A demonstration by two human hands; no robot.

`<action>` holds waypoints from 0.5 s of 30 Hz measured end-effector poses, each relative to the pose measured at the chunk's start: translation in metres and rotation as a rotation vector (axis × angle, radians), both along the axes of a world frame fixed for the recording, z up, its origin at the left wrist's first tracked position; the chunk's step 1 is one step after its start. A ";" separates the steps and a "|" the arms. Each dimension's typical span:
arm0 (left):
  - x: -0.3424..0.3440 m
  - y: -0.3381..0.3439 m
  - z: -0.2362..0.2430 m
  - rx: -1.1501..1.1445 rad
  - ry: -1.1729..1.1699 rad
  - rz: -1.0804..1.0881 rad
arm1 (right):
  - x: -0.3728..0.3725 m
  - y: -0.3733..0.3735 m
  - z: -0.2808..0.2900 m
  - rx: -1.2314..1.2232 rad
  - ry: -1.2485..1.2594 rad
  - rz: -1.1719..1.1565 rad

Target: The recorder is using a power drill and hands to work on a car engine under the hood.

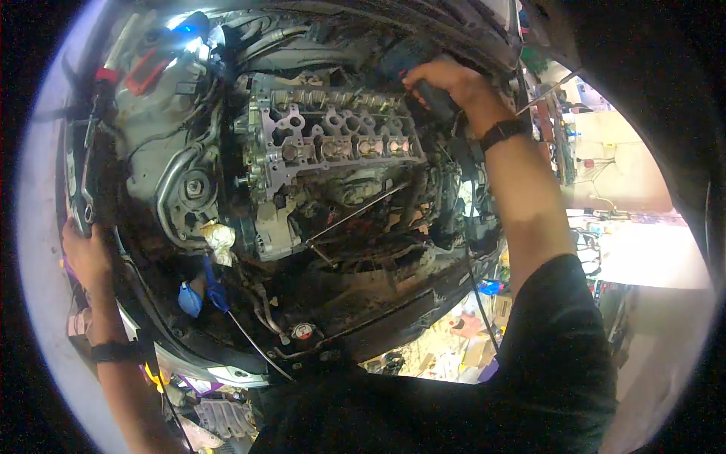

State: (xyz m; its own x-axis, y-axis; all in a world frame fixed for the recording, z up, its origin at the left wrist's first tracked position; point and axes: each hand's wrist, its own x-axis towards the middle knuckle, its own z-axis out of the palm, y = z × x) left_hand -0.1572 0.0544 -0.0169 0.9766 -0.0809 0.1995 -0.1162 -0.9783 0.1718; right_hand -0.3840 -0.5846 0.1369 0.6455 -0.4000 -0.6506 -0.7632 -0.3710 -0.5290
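Observation:
An open car engine bay surrounds an engine (340, 136) whose top is exposed, showing rows of openings. At the upper right my right hand (446, 87) is closed round a dark tool (431, 98) with a red part, just beside the engine. On the left edge of the bay my left hand (89, 253) is closed at a metal wrench (88, 210) with a ring end. A long thin metal bar (352, 212) lies across the engine's front. Crumpled pale material (219, 240) sits left of it, above blue items (190, 296).
A lit lamp (189, 34) and red object (147, 69) are at the upper left. A dark front rail (363, 329) borders the bay near me. Cables (257, 348) hang over it. Below and right are cluttered workshop items (461, 329) and a pale floor (620, 159).

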 end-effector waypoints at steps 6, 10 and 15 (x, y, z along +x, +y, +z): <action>-0.002 -0.007 0.005 -0.034 0.023 0.021 | 0.025 0.010 0.005 -0.143 0.150 0.040; -0.003 -0.008 0.007 -0.055 0.007 0.011 | 0.027 0.001 -0.001 -0.164 0.206 0.023; 0.001 0.005 -0.004 -0.003 -0.042 -0.001 | 0.026 0.007 0.009 -0.068 0.235 -0.047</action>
State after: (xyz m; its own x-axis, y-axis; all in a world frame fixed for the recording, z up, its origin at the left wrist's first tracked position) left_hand -0.1561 0.0590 -0.0207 0.9672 -0.0815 0.2407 -0.1246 -0.9776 0.1695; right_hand -0.3583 -0.5780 0.1458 0.4594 -0.4740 -0.7512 -0.8795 -0.3611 -0.3100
